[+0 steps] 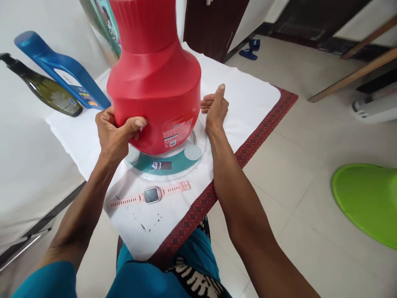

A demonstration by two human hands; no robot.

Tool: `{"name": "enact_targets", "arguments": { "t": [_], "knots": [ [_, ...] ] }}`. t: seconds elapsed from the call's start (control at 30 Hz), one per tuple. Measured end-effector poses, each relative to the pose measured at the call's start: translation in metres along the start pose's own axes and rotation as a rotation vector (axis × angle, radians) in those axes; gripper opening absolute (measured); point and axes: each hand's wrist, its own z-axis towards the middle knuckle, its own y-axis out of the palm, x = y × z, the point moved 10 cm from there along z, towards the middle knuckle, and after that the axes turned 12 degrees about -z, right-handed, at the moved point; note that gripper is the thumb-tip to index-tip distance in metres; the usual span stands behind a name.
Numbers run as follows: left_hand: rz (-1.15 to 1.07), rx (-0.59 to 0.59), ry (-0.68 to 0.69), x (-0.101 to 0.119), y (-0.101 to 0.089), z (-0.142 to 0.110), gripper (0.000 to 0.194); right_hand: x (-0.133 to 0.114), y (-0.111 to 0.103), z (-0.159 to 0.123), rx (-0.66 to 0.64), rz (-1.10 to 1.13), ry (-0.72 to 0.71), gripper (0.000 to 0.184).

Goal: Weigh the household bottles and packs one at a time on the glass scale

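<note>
Between our hands, we see a red bottle [155, 91] of smooth, satiny plastic above a glossy, glass-like scale [167, 163]; beneath our wrists lies matt white cloth [124, 231].

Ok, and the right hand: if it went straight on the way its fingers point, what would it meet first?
Most likely the side of the red bottle. The fingers of the right hand point towards it, though depth is unclear in this one view, so they might pass behind it.

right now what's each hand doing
left hand: holding the red bottle, thumb on its side
right hand: open, thumb up, beside the bottle
</note>
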Motion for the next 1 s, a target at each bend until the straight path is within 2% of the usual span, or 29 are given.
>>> {"name": "enact_targets", "arguments": {
  "t": [0.13, 0.23, 0.33, 0.4, 0.47, 0.53, 0.63, 0.7, 0.77, 0.9, 1.0],
  "knots": [
    [0.152, 0.032, -0.107, -0.017, -0.005, -0.002, 0.065, -0.004, 0.007, -0.001, -0.066, -0.062, -0.026, 0.083],
    [0.159, 0.017, -0.112, -0.016, -0.002, -0.003, 0.063, -0.010, 0.011, -0.007, -0.107, -0.110, -0.064, 0.087],
    [-0.001, -0.108, -0.018, -0.001, 0.006, -0.003, 0.068, -0.022, 0.006, -0.018, -0.147, -0.212, -0.147, 0.081],
    [-0.084, -0.199, 0.026, 0.007, 0.003, -0.003, 0.070, -0.030, -0.003, -0.027, -0.160, -0.315, -0.222, 0.069],
    [-0.055, -0.191, -0.007, 0.000, -0.015, -0.001, 0.076, -0.033, -0.015, -0.036, -0.152, -0.422, -0.281, 0.063],
    [0.066, -0.070, -0.082, -0.017, -0.049, 0.000, 0.079, -0.034, -0.025, -0.043, -0.148, -0.509, -0.326, 0.066],
    [0.286, 0.078, -0.273, -0.056, -0.093, -0.009, 0.064, -0.033, -0.030, -0.054, -0.165, -0.577, -0.376, 0.074],
    [0.334, 0.045, -0.418, -0.081, -0.100, -0.019, 0.054, -0.031, -0.028, -0.061, -0.194, -0.580, -0.382, 0.076],
    [0.329, 0.008, -0.482, -0.093, -0.100, -0.026, 0.049, -0.027, -0.025, -0.067, -0.229, -0.577, -0.355, 0.078],
    [0.478, 0.051, -0.414, -0.082, -0.104, -0.027, 0.043, -0.019, -0.026, -0.079, -0.243, -0.568, -0.279, 0.072],
    [0.543, 0.048, -0.481, -0.085, -0.105, -0.030, 0.039, -0.015, -0.033, -0.087, -0.190, -0.531, -0.249, 0.070]
  ]
}}
